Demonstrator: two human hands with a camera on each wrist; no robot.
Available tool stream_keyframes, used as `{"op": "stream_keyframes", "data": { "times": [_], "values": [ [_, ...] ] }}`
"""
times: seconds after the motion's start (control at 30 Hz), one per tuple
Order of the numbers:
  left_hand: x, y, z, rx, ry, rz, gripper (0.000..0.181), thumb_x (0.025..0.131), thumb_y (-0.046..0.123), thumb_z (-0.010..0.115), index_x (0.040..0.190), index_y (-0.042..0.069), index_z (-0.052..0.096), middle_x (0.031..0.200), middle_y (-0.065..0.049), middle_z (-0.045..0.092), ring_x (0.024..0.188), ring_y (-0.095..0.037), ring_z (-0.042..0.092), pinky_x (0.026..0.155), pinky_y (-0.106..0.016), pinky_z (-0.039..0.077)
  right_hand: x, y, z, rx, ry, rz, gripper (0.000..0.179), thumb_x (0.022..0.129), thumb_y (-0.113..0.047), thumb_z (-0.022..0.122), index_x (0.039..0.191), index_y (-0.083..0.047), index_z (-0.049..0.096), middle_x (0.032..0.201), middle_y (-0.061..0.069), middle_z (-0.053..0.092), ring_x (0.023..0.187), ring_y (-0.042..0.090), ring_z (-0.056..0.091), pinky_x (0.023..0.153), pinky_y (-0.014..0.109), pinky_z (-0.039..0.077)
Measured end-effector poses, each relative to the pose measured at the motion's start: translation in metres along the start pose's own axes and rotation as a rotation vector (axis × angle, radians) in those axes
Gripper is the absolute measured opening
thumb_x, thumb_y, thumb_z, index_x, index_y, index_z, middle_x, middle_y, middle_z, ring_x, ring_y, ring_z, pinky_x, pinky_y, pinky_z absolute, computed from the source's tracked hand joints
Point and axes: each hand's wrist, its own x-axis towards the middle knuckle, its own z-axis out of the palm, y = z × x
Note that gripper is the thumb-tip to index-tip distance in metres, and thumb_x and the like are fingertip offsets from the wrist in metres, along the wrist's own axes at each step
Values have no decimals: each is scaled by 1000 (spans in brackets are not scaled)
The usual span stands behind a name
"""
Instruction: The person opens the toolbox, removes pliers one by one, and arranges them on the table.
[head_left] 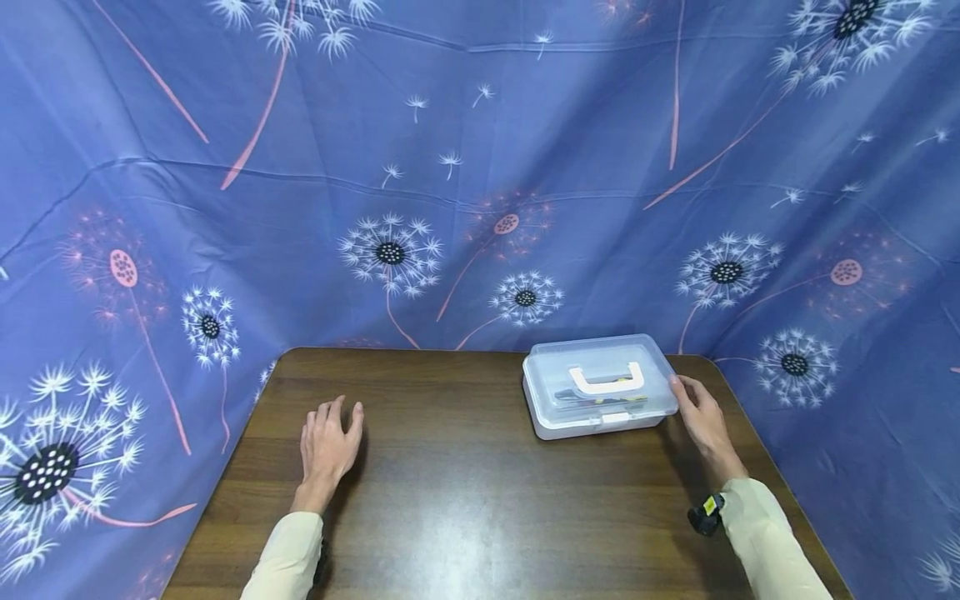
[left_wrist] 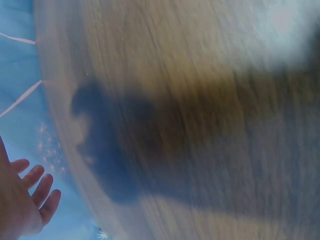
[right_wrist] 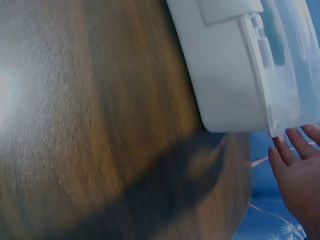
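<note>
A white plastic storage box with a clear lid, a white carry handle and a front latch sits at the back right of the table. Its lid is down, and some slim items with yellow parts show dimly through it. At the box's right end is my right hand, fingertips right at the lid's edge and fingers loosely extended. In the right wrist view these fingers reach the lid's corner. My left hand hovers over the table's left side with relaxed fingers, holding nothing.
The brown wooden table has rounded back corners. A blue cloth printed with dandelions hangs behind it and along both sides, close to the box's back. A black strap device is on my right wrist.
</note>
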Motion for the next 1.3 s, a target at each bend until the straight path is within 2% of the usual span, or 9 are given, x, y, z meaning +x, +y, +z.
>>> {"op": "stream_keyframes", "data": {
  "times": [0.13,0.27,0.33,0.4,0.77,0.9,1.0,1.1,1.3],
  "values": [
    [-2,6,3,-28,5,-10,58,105,44,49,136,-3,60,130,-28,60,118,-46,52,98,-58,41,2,-2,3,33,-8,4,70,107,-51,46,151,3,43,145,32,50,128,38,50,99,43,40],
    [-3,10,6,-48,3,-16,57,105,44,49,136,-2,61,131,-27,60,119,-45,52,99,-57,40,3,0,2,64,-12,5,68,106,-48,51,150,2,46,141,30,54,110,10,55,88,20,41],
    [-3,10,8,-61,-5,-18,56,105,44,50,136,-2,61,131,-26,60,119,-45,52,99,-57,40,4,1,0,66,-10,2,67,105,-48,53,148,3,47,138,30,56,101,-2,51,82,14,40],
    [-3,10,11,-69,-3,-25,56,105,44,50,135,-1,62,130,-25,61,119,-44,52,98,-57,41,4,2,-1,71,-20,-4,66,105,-47,54,147,4,47,136,30,57,96,-8,48,80,12,39],
    [-6,13,17,-130,-11,-61,53,105,41,52,136,-1,62,131,-25,61,119,-43,53,100,-56,41,1,-1,8,132,-66,61,68,102,-48,59,148,1,47,132,18,61,96,-6,52,85,15,40],
    [-7,20,20,-169,-16,-78,53,104,40,53,137,-1,61,132,-25,61,118,-43,54,100,-57,42,-4,-4,14,181,-86,78,68,102,-47,61,150,0,48,117,-4,66,96,-6,54,86,13,41],
    [-8,25,23,-200,-21,-98,53,105,40,53,137,-1,60,131,-24,61,119,-42,54,100,-58,43,-6,-6,19,218,-81,92,67,101,-45,63,149,-1,49,105,-20,63,95,-6,55,85,12,41],
    [-9,31,26,-235,-22,-122,53,105,41,52,136,-1,61,126,-22,63,116,-40,57,98,-56,44,-9,-8,23,231,-72,114,67,101,-45,63,150,-2,49,109,-18,64,96,-7,54,85,12,41],
    [-12,46,38,-329,11,-150,49,105,38,54,132,-2,64,114,-20,66,97,-34,65,88,-52,49,-16,-14,26,215,-82,135,69,100,-48,64,152,-5,48,115,-12,63,96,-5,54,86,14,41]
  ]
}}
